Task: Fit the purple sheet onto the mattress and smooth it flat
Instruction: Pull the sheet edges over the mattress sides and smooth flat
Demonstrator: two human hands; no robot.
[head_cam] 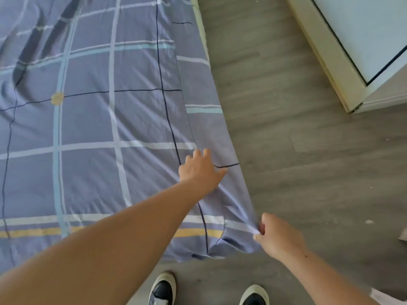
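Lengthwise, purple sheet [88, 119] runs away frm person, right hand [279, 236] pinching corner.

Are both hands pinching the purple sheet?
No, only the right hand pinches a corner of the purple checked cloth sheet; the left hand rests on it.

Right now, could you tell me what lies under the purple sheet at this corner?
Only a pale mattress edge shows past the purple sheet farther up. At the corner the cloth hides everything beneath; the left hand rests on top, the right hand pinches the hem.
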